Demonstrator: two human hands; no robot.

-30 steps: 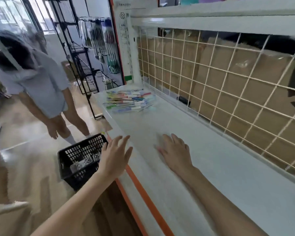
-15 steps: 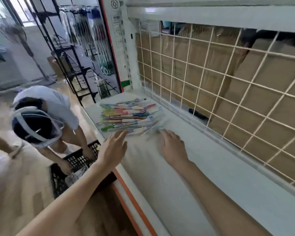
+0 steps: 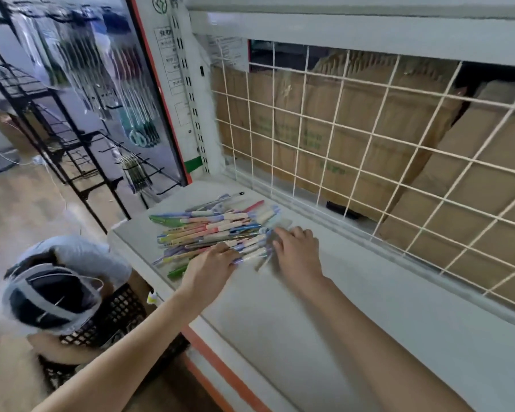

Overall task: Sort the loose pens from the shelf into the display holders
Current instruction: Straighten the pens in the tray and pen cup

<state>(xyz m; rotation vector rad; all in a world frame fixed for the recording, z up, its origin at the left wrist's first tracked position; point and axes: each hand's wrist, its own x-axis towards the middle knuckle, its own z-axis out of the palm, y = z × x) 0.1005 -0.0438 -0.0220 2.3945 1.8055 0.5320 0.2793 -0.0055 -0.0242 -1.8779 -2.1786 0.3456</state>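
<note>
A pile of loose pens (image 3: 211,227) in many colours lies at the left end of the white shelf (image 3: 309,307). My left hand (image 3: 213,264) rests palm down on the near edge of the pile, fingers reaching onto the pens. My right hand (image 3: 296,251) lies on the pile's right edge, fingers spread over a few blurred pens. Neither hand is visibly curled round a pen. No display holders are in view.
A white wire grid (image 3: 369,150) with cardboard boxes behind it backs the shelf. A person (image 3: 51,292) bends over a black basket (image 3: 113,316) on the floor at the left. Black racks (image 3: 72,129) stand further back. The shelf's front has an orange strip (image 3: 220,367).
Both hands have moved forward along the shelf and now touch the pen pile. The view has shifted closer to the pens. The person at the left has bent down to the basket.
</note>
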